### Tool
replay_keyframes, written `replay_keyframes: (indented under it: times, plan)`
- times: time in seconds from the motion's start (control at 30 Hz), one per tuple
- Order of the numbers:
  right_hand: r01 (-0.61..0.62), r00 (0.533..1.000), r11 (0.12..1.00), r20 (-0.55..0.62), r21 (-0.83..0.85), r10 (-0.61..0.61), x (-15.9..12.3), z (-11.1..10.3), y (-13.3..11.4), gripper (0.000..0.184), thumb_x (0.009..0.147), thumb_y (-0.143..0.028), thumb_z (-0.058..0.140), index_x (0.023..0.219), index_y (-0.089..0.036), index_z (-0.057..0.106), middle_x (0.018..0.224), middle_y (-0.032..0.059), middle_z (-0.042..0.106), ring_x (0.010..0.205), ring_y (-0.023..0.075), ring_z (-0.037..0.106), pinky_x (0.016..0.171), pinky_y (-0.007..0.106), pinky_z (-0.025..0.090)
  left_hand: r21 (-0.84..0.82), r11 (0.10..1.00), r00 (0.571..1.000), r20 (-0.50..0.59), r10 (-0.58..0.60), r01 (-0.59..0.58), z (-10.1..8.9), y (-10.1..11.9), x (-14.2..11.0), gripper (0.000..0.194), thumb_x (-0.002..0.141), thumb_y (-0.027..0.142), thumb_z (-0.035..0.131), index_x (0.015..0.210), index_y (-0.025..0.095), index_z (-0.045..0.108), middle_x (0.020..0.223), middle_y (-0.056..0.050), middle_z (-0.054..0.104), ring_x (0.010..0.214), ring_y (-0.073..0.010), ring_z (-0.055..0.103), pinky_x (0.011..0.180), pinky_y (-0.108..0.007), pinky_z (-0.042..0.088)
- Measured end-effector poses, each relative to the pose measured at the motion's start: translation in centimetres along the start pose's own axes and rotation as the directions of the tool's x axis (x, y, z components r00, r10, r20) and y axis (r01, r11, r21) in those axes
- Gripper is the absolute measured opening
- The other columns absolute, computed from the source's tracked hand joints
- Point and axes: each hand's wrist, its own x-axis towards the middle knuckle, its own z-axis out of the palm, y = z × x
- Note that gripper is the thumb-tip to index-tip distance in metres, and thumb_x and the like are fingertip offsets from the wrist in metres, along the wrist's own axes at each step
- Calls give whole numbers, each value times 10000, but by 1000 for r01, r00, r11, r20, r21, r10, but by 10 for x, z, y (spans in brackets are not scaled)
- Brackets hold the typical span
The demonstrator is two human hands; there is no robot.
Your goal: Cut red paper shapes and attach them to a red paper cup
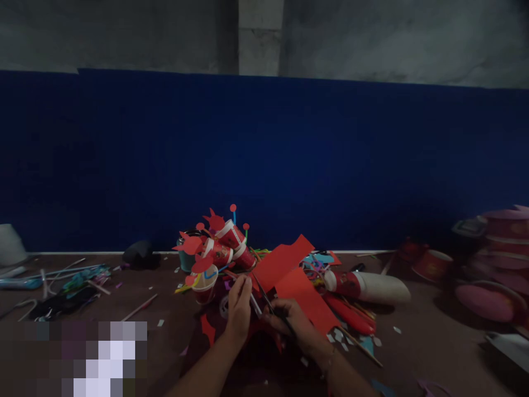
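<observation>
My left hand [238, 306] is closed in a pinch on a small piece of red paper near the floor's middle. My right hand [289, 320] is wrapped round a pair of scissors [264, 298], whose blades point up and left toward the left fingers. Just beyond the hands lie folded red paper sheets [289, 270]. Behind the left hand stands a cluster of red paper cups [219, 251] decorated with red cut-out shapes and coloured straws.
A stack of red and white cups [363, 284] lies on its side at the right. Pink and red bowls [496, 259] are heaped at the far right. Straws and scraps [61, 281] litter the left floor. A blue wall [264, 160] runs behind.
</observation>
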Motion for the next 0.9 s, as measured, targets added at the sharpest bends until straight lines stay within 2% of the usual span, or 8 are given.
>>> replay_keyframes:
  times: [0.1, 0.17, 0.23, 0.3, 0.4, 0.47, 0.73, 0.9]
  plan:
    - [-17, 1000, 999, 15, -27, 17, 0, -1, -1, 376, 597, -502, 698, 675, -158, 569, 417, -86, 448, 313, 46, 389, 311, 153, 322, -27, 998, 992, -114, -53, 51, -1, -7, 1, 290, 651, 426, 694, 832, 210, 624, 943, -45, 637, 948, -219, 558, 779, -276, 443]
    - [-32, 999, 999, 20, -34, 33, -1, 0, -3, 399, 587, -526, 693, 676, -158, 565, 406, -88, 443, 302, 48, 383, 300, 157, 320, -23, 999, 988, -147, -49, 46, -2, -10, 2, 282, 666, 405, 690, 869, 218, 628, 995, -52, 636, 1000, -224, 552, 818, -286, 437]
    - [-43, 999, 999, 29, -34, 44, -2, 0, -6, 417, 576, -542, 693, 681, -159, 564, 402, -87, 447, 301, 50, 382, 301, 160, 319, -4, 1000, 994, -111, -10, 10, -2, -9, 2, 258, 691, 408, 668, 864, 221, 630, 969, -46, 641, 975, -217, 562, 811, -282, 440]
    - [-47, 998, 999, 35, -24, 48, -3, -1, -8, 435, 565, -556, 694, 686, -160, 559, 396, -86, 453, 304, 53, 386, 306, 163, 319, 7, 999, 999, -4, 44, -44, -2, -4, 1, 237, 732, 426, 622, 832, 210, 629, 878, -36, 642, 900, -205, 573, 773, -273, 447]
    - [-34, 998, 999, 62, 10, 33, -3, -2, -6, 444, 575, -562, 689, 705, -158, 559, 409, -80, 469, 321, 58, 406, 321, 164, 326, 9, 993, 977, 185, 110, -114, 0, 5, 0, 249, 802, 421, 540, 803, 185, 618, 780, -20, 614, 794, -181, 558, 730, -261, 440]
    - [-15, 997, 999, 70, 39, 12, -3, -3, -3, 433, 584, -549, 693, 703, -154, 560, 427, -79, 474, 330, 53, 412, 330, 158, 323, 11, 991, 963, 239, 125, -131, 1, 9, -1, 251, 822, 411, 517, 775, 177, 597, 752, -11, 590, 738, -163, 533, 704, -248, 430]
    - [-21, 997, 998, 76, 53, 17, -1, -2, 1, 451, 591, -561, 690, 749, -159, 560, 421, -80, 476, 318, 63, 416, 328, 173, 354, 35, 991, 968, 223, 119, -130, 1, 6, -2, 304, 837, 436, 483, 657, 192, 467, 610, 49, 417, 573, -110, 378, 548, -206, 336]
    - [-4, 998, 999, 55, 45, 1, 1, -2, 6, 443, 600, -556, 688, 748, -158, 561, 425, -79, 482, 318, 65, 417, 322, 173, 357, 51, 990, 970, 213, 119, -133, 2, 10, -2, 333, 816, 471, 496, 639, 193, 450, 603, 52, 398, 567, -110, 353, 540, -208, 327]
